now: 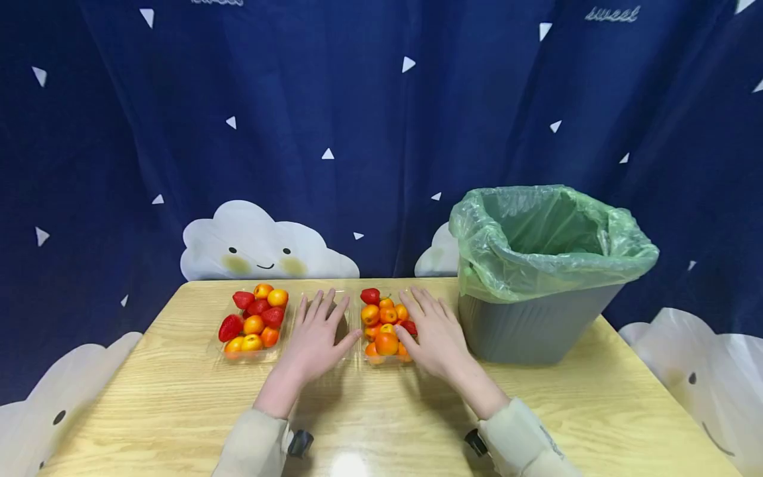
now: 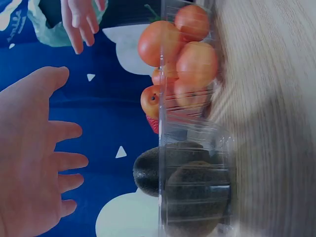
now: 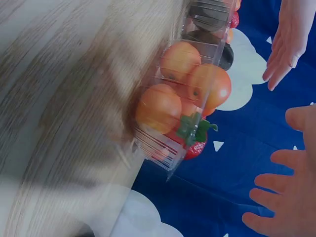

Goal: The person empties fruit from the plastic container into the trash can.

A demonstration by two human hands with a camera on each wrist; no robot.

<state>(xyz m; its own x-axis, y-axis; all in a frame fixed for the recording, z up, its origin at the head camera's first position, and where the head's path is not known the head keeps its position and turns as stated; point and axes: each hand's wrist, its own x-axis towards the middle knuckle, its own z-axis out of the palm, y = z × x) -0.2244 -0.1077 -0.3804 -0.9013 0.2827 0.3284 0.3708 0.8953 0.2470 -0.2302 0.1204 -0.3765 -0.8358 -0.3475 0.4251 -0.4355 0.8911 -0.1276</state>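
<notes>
My left hand point(image 1: 314, 343) is held palm down over the middle clear plastic box, its fingers straight and spread. In the left wrist view, that box holds dark oval fruits point(image 2: 197, 195) with rough skin. Over the right edge of another clear box point(image 3: 170, 163) hovers my right hand point(image 1: 438, 336), fingers extended and thumb apart. Small orange fruits point(image 1: 387, 343) and red strawberries point(image 1: 370, 296) fill this box. Both wrist views show a gap between the palms and the boxes. Neither hand holds anything.
On the left stands a third clear box with strawberries point(image 1: 230, 327) and orange-yellow fruits point(image 1: 253, 324). A grey bin point(image 1: 518, 331) with a green plastic liner point(image 1: 542, 275) stands at the right on the wooden table point(image 1: 381, 417). Behind hangs a blue curtain point(image 1: 369, 99).
</notes>
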